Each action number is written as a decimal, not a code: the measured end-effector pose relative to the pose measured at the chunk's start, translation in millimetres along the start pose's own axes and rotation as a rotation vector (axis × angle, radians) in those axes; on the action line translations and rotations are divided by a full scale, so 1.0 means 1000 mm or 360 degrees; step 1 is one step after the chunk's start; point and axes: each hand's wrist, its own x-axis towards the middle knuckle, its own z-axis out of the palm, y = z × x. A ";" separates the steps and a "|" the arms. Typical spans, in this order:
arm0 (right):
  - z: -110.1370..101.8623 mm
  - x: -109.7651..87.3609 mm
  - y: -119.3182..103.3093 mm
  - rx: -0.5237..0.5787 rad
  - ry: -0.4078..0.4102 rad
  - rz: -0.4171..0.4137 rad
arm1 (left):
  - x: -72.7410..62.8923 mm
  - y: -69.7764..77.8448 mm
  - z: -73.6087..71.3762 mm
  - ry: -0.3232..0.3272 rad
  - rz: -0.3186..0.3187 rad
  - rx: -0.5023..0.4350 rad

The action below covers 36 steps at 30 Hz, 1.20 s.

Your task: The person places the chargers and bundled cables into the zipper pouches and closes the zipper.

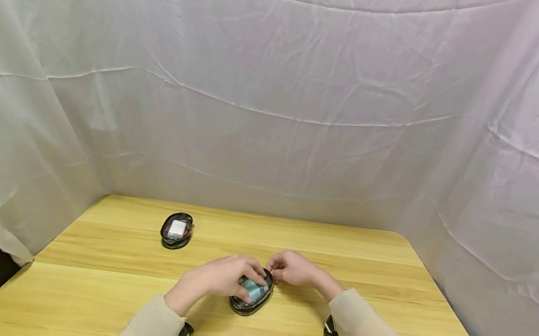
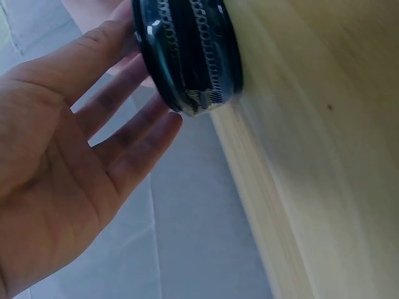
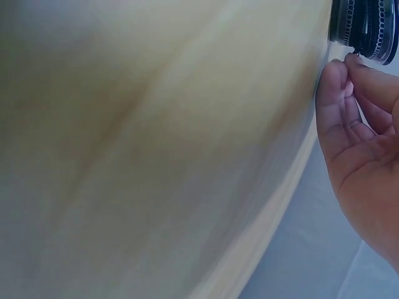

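Observation:
A small oval clear pouch (image 1: 254, 301) with black edging lies on the table, something blue-green showing inside. My left hand (image 1: 226, 277) rests over its top, thumb and fingers spread and fairly straight. On its side, in the left wrist view, the zipper (image 2: 190, 43) shows two rows of teeth with a dark band between them. My right hand (image 1: 294, 268) is at the pouch's far right end. Thumb and index fingertips there pinch the zipper pull (image 3: 356, 52), mostly hidden by the fingertips.
A second black-edged clear pouch (image 1: 176, 230) with a white item inside lies at the back left of the wooden table (image 1: 365, 251). Pale cloth (image 1: 276, 152) hangs behind the table and along both sides. Dark wrist devices (image 1: 332, 330) sit under both sleeves.

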 end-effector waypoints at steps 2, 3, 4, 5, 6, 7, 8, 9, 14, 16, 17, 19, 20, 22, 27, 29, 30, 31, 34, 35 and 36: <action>0.000 0.001 0.001 0.0002 -0.0006 0.0008 | 0.000 -0.001 0.001 -0.0001 -0.0001 -0.0010; 0.001 0.001 0.001 0.0008 -0.0006 0.0008 | 0.001 -0.001 0.001 -0.0001 -0.0004 -0.0014; 0.001 0.001 0.002 0.0012 -0.0007 0.0010 | 0.001 -0.001 0.001 -0.0002 -0.0005 -0.0019; 0.001 0.001 0.002 0.0013 -0.0008 0.0011 | 0.001 -0.001 0.002 -0.0003 -0.0009 -0.0028; 0.001 0.001 0.003 0.0014 -0.0009 0.0012 | 0.001 -0.001 0.002 -0.0004 -0.0012 -0.0032; 0.001 0.001 0.003 0.0017 -0.0012 0.0011 | 0.001 -0.002 0.002 -0.0006 -0.0017 -0.0037; 0.001 0.001 0.003 0.0021 -0.0013 0.0013 | 0.001 -0.002 0.002 -0.0009 -0.0024 -0.0041; 0.001 0.001 0.004 0.0025 -0.0015 0.0015 | 0.001 -0.002 0.002 -0.0012 -0.0028 -0.0041; 0.001 0.000 0.005 0.0038 -0.0024 0.0023 | 0.000 -0.001 0.003 -0.0016 -0.0053 -0.0026; 0.001 0.000 0.005 0.0039 -0.0024 0.0017 | 0.000 -0.001 0.003 -0.0013 -0.0059 -0.0019; 0.001 -0.001 0.005 0.0038 -0.0026 0.0015 | 0.000 0.000 0.003 -0.0012 -0.0063 -0.0015; 0.000 -0.001 0.006 0.0041 -0.0031 0.0010 | 0.000 0.001 0.003 -0.0008 -0.0071 -0.0011; 0.000 -0.002 0.006 0.0040 -0.0034 0.0010 | 0.000 0.002 0.003 -0.0008 -0.0076 -0.0010; -0.001 -0.002 0.005 0.0042 -0.0041 0.0010 | 0.000 0.002 0.002 -0.0005 -0.0080 -0.0008; -0.003 -0.005 0.005 0.0025 -0.0058 0.0012 | 0.001 0.003 0.002 -0.0003 -0.0076 -0.0006; -0.004 -0.007 0.005 0.0019 -0.0067 0.0010 | 0.001 0.003 0.002 -0.0006 -0.0078 -0.0018; -0.004 -0.007 0.006 0.0013 -0.0071 0.0011 | 0.001 0.003 0.002 -0.0007 -0.0081 -0.0023; -0.004 -0.008 0.006 0.0014 -0.0073 0.0005 | 0.001 0.003 0.003 -0.0006 -0.0083 -0.0029; -0.005 -0.011 0.008 0.0020 -0.0084 -0.0004 | 0.000 0.003 0.003 -0.0009 -0.0101 -0.0039; -0.005 -0.012 0.008 0.0025 -0.0087 -0.0006 | 0.000 0.003 0.004 -0.0009 -0.0107 -0.0039; -0.005 -0.013 0.009 0.0030 -0.0091 -0.0003 | 0.000 0.003 0.004 -0.0010 -0.0111 -0.0041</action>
